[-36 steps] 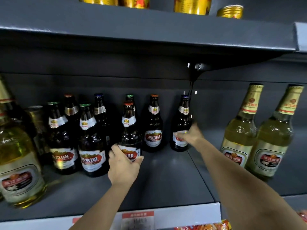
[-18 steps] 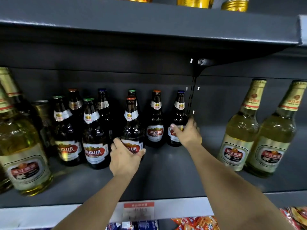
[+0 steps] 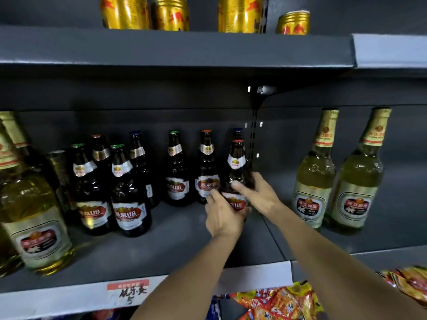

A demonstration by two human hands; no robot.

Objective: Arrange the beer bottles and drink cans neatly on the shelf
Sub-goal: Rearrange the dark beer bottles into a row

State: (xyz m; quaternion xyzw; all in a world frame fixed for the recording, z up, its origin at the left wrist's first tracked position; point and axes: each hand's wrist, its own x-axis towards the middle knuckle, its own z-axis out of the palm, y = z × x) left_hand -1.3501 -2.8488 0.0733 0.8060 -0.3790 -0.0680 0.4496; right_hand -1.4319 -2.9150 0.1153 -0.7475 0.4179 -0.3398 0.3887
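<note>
A brown beer bottle with a red cap (image 3: 236,162) stands at the right end of the row on the grey shelf (image 3: 161,245). My left hand (image 3: 221,218) grips its lower body at the label. My right hand (image 3: 260,192) wraps its right side, thumb across the front. Right behind it a blue-capped bottle (image 3: 238,131) is mostly hidden. Two more brown bottles (image 3: 205,172) (image 3: 176,176) stand to the left, then a gap, then a cluster of several (image 3: 129,204).
Tall pale-green beer bottles stand at the right (image 3: 314,181) (image 3: 360,185) and at the far left (image 3: 30,215). Gold drink cans (image 3: 169,13) sit on the shelf above. A shelf bracket (image 3: 256,105) hangs over the held bottle. Snack packets (image 3: 277,303) lie below.
My left hand carried the red-capped bottle to the right, in front of the blue-capped one. My right hand shifted from the blue-capped bottle onto it. The view tilted up.
</note>
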